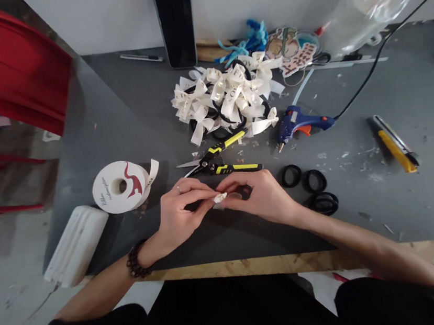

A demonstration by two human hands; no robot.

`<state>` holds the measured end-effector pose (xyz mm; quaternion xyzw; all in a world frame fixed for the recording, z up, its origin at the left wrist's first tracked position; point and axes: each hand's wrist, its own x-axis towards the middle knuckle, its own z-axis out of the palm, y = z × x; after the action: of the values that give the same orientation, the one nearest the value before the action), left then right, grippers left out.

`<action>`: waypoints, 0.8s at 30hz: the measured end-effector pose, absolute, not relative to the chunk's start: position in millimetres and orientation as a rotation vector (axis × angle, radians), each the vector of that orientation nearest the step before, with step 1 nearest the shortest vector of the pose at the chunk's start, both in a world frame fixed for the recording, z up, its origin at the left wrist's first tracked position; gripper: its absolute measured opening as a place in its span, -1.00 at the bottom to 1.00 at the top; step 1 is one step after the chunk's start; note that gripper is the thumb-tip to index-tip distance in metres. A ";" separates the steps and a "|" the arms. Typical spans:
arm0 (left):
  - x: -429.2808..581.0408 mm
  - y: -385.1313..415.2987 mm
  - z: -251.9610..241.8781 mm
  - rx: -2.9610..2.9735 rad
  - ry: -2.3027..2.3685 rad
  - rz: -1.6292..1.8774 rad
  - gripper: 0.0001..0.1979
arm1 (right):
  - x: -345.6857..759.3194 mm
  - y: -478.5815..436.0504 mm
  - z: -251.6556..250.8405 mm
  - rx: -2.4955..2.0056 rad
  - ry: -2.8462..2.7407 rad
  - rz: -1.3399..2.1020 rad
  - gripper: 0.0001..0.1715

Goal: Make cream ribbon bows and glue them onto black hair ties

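Left hand [179,209] and right hand [260,194], grips narrow, both pinch a white ribbon piece [220,197] low over the table [403,197]. Judged done: pile of ribbon bows [228,95] behind. Judged left: three bare hair ties [314,179] beside the right hand. Snips [220,162], glue gun [301,123] and ribbon spool [119,186] lie near; nothing obstructs.

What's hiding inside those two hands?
A small white ribbon piece pokes out between the left hand and right hand, both pinching it. A dark thing shows under the right fingers, but they cover most of it.
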<state>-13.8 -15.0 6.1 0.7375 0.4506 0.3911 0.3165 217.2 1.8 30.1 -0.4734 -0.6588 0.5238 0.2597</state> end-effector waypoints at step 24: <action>-10.1 -3.1 7.0 0.935 0.829 0.597 -0.61 | 223.2 10.8 25.3 -1.200 -1.373 1.728 -0.66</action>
<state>-10.1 -3.1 7.0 0.4309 0.3823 0.2752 0.7697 223.2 10.8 25.3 -0.4541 -0.5196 0.6542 0.3096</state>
